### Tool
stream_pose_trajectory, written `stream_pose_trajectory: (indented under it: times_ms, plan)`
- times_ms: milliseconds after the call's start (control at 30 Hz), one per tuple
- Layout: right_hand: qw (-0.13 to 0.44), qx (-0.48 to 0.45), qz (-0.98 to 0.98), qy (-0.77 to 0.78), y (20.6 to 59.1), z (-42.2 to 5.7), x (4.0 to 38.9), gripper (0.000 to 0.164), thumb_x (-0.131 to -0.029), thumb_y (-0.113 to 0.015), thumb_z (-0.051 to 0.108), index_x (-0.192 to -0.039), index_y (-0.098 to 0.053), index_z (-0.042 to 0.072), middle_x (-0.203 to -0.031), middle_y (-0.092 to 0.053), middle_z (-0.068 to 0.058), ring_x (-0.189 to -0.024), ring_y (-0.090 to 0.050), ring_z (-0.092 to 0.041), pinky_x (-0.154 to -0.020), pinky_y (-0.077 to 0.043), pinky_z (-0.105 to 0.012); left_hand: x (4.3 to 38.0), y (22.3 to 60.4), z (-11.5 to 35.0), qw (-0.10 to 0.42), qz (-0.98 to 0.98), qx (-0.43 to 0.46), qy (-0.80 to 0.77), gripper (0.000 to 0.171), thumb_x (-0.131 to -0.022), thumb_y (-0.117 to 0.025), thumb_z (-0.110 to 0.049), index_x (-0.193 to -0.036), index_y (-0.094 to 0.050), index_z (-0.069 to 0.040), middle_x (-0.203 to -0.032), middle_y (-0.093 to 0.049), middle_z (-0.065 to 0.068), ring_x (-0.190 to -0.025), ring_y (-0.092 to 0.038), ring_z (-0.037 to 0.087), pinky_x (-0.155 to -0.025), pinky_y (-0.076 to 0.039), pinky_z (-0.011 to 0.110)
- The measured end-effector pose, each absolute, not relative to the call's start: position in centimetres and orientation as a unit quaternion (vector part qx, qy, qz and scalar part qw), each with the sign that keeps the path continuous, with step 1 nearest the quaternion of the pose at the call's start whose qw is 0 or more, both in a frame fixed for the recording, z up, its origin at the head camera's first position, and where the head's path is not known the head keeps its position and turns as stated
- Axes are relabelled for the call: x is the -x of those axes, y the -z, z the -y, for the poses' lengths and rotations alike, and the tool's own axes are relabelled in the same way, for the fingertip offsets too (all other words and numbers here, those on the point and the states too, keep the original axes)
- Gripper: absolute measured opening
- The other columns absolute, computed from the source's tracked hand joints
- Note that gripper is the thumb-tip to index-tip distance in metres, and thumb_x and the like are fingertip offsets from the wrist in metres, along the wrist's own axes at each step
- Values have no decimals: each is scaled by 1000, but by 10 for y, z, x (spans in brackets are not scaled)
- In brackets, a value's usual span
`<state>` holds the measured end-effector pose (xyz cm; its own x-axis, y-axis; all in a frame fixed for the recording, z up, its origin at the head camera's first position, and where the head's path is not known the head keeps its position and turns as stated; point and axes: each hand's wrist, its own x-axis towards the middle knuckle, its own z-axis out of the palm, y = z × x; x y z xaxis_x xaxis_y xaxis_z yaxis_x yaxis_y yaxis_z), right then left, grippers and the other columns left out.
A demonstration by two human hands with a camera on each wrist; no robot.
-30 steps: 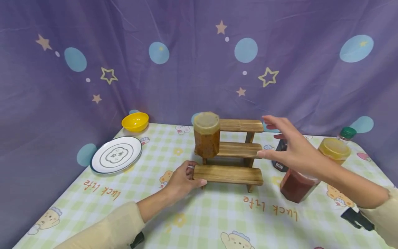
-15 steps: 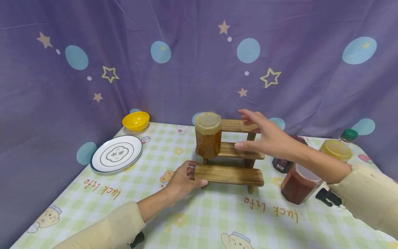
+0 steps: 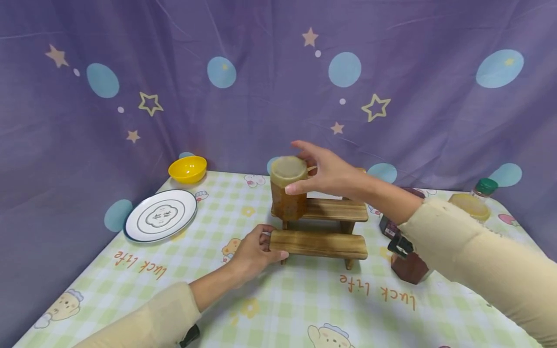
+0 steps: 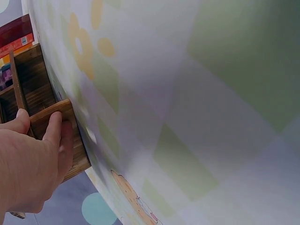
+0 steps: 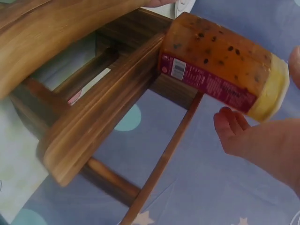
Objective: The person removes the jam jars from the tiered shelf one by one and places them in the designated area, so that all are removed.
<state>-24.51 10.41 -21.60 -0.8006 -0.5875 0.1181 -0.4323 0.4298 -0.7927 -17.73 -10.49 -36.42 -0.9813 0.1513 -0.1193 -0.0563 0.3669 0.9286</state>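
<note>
A three-tier wooden shelf (image 3: pixel 319 244) stands on the table. My left hand (image 3: pixel 254 253) grips the left end of its lowest step; in the left wrist view, thumb and fingers (image 4: pixel 55 129) lie on opposite sides of the wood. A jar (image 3: pixel 288 203) of orange-brown contents with dark specks and a pale yellow lid stands upright at the left end of the middle step. My right hand (image 3: pixel 328 171) is spread around the lid (image 5: pixel 269 89) side of this jar. From the right wrist, a gap shows between the fingers and the jar.
At right stand a dark red jar (image 3: pixel 409 268), a dark bottle (image 3: pixel 387 227) partly behind the sleeve, a yellow-lidded jar (image 3: pixel 472 205) and a green-capped bottle (image 3: pixel 485 186). A white plate (image 3: pixel 161 216) and yellow bowl (image 3: pixel 188 170) sit at left. A purple curtain (image 3: pixel 270 111) hangs behind.
My right hand has moved left from beside the shelf, across its upper steps, to the orange-brown jar. The left hand, shelf and jar have stayed in place.
</note>
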Motion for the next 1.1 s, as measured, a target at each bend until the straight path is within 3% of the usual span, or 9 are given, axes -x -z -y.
stream_pose_trajectory:
  times_ms: [200,333,767,1100]
  plan:
    - [61,319,-857,400,223,-91,243,88,-79,-82,27,-149,-32,12,-127,-51,-8,-104,-54,-24,-85,-47,-38,178,364,106,92,-823,-30,-560,66,-79,-81,-17,-133,-44,-5,-115,-54,12,-86,-48,20,-70,-44,31]
    - [34,320,-863,388,225,-88,243,81,-78,-82,29,-144,-39,11,-122,-54,-8,-101,-54,-24,-83,-47,-38,177,364,106,94,-820,-32,-563,66,-79,-80,-16,-133,-44,-4,-112,-53,12,-82,-46,19,-68,-42,30]
    - [33,325,-846,421,226,-93,245,77,-75,-85,26,-139,-45,10,-115,-57,-6,-98,-56,-22,-79,-49,-36,177,364,104,92,-822,-33,-561,65,-79,-81,-17,-132,-45,-5,-117,-54,13,-88,-50,20,-71,-46,31]
    - [6,325,-841,433,222,-108,233,70,-71,-88,28,-131,-54,18,-110,-61,-1,-96,-57,-20,-78,-49,-36,178,364,104,92,-819,-26,-565,65,-79,-80,-13,-133,-45,-4,-109,-55,11,-79,-46,18,-62,-41,27]
